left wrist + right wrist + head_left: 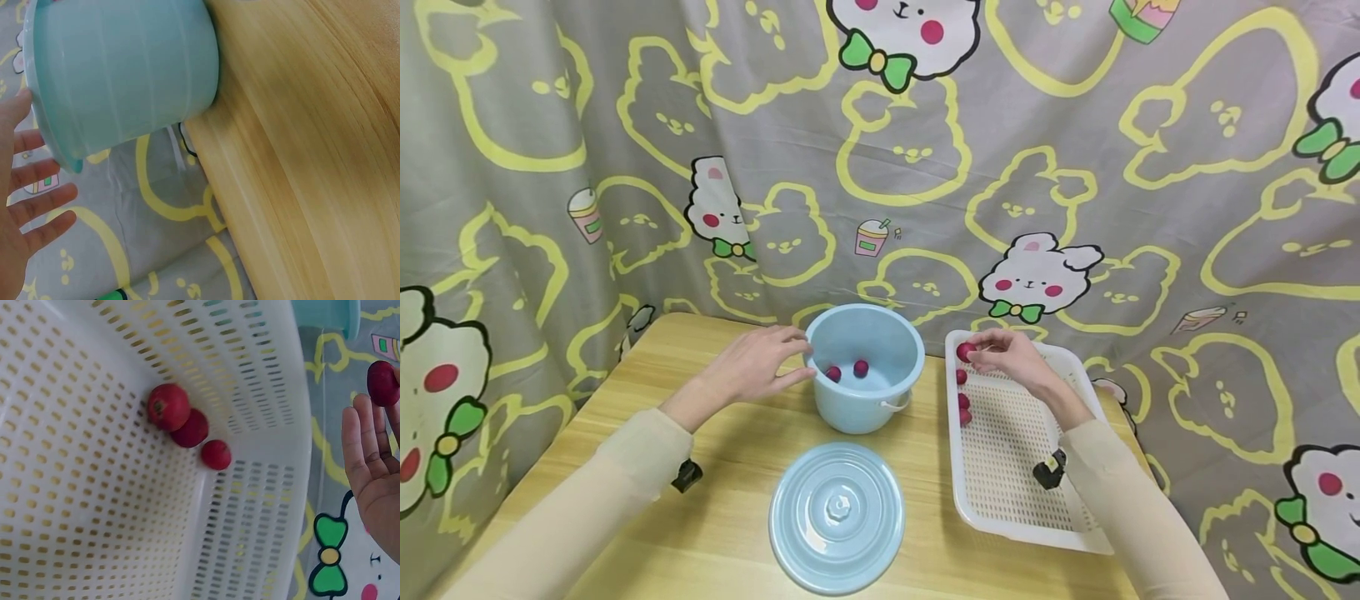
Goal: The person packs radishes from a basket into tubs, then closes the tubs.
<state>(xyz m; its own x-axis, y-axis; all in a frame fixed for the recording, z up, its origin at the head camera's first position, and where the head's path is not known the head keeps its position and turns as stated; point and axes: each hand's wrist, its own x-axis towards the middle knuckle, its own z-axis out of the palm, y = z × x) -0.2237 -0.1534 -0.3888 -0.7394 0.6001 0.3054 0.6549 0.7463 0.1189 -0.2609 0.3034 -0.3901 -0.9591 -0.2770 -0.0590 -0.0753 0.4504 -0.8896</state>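
My right hand (1017, 360) pinches a small round red fruit (383, 383) between thumb and fingertips, raised over the far left corner of a white perforated basket (958, 475). Below it, three more red fruits (168, 407) lie in the basket along its left wall. My left hand (758, 363) is at the left rim of a light blue bucket (853, 412), fingers spread and fairly straight. In the left wrist view the thumb of that hand (19, 219) is right at the rim. Two dark red fruits (861, 368) sit on the bucket's bottom.
A round light blue lid (837, 517) with a knob lies on the wooden table (722, 533) in front of the bucket. The bucket's white handle (897, 405) hangs at its right side. A patterned grey curtain (917, 225) hangs close behind the table.
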